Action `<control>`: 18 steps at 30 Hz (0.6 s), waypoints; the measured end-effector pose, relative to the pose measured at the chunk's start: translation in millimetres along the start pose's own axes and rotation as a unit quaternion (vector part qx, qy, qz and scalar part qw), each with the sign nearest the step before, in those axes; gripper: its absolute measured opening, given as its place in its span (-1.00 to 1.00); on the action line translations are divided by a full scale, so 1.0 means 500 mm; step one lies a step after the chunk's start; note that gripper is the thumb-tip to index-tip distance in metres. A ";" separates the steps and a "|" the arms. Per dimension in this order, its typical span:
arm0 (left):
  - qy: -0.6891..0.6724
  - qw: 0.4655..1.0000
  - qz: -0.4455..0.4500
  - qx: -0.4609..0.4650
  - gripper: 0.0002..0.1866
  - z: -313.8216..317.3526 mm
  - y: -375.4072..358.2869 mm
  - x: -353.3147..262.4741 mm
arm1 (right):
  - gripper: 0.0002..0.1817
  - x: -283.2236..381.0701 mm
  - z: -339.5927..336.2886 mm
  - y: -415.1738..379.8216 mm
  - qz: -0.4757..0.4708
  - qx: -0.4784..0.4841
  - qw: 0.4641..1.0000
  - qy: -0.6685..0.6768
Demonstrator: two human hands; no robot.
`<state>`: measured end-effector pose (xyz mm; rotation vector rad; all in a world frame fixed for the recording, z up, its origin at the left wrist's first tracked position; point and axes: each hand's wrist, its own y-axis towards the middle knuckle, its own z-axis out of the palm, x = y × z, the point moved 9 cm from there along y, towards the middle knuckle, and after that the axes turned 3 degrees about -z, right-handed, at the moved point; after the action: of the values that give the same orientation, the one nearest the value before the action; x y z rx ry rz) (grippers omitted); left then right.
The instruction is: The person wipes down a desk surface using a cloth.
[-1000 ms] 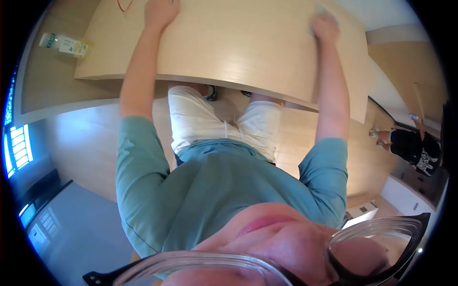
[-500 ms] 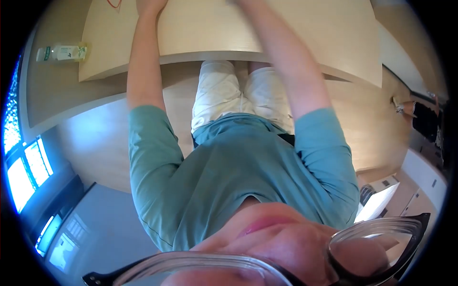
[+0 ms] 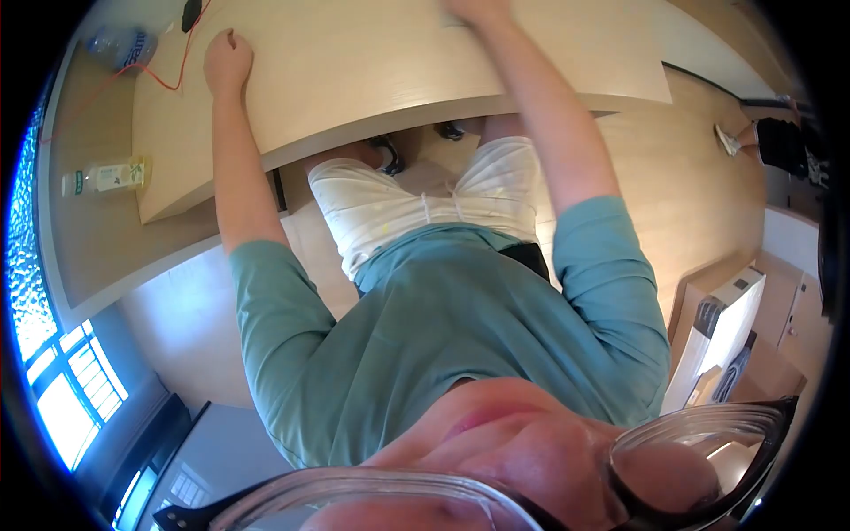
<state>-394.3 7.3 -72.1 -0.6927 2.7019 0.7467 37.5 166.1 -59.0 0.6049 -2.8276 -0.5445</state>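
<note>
My left hand (image 3: 228, 60) rests on the pale wooden table (image 3: 354, 62) at the upper left, fingers curled into a loose fist with nothing visible in it. At the top edge, my right hand (image 3: 478, 9) is over the table, partly cut off; its fingers cannot be made out. A thin grey shape shows under it. Left of my left hand runs a red cord (image 3: 183, 66), near a small black object (image 3: 190, 15).
A large clear bottle (image 3: 122, 46) and a smaller bottle with a pale label (image 3: 111, 177) lie on the ledge at the left. Another person's leg and shoe (image 3: 728, 140) show at the far right. Glasses frames cross the bottom.
My left hand has moved left and nearer, fully into view. The view has shifted, bringing in the large bottle, the black object and more of the red cord. My right hand remains at the top edge.
</note>
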 end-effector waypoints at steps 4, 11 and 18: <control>-0.001 1.000 -0.010 0.011 -0.52 0.008 0.003 0.009 | -0.29 -0.359 -0.071 -0.074 0.193 0.097 0.974 -0.073; 0.050 0.997 0.039 -0.043 -0.56 -0.009 -0.013 -0.034 | -0.45 -0.512 -0.108 -0.171 0.134 -0.181 0.957 -0.184; 0.118 0.992 0.044 -0.008 -0.60 0.005 -0.004 -0.066 | -0.58 0.238 -0.116 -0.210 -0.168 -0.063 0.980 0.091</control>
<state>-364.7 19.6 -63.5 -0.7089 2.9608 0.7498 -16.4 8.2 -33.4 1.0565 -2.5101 -0.6786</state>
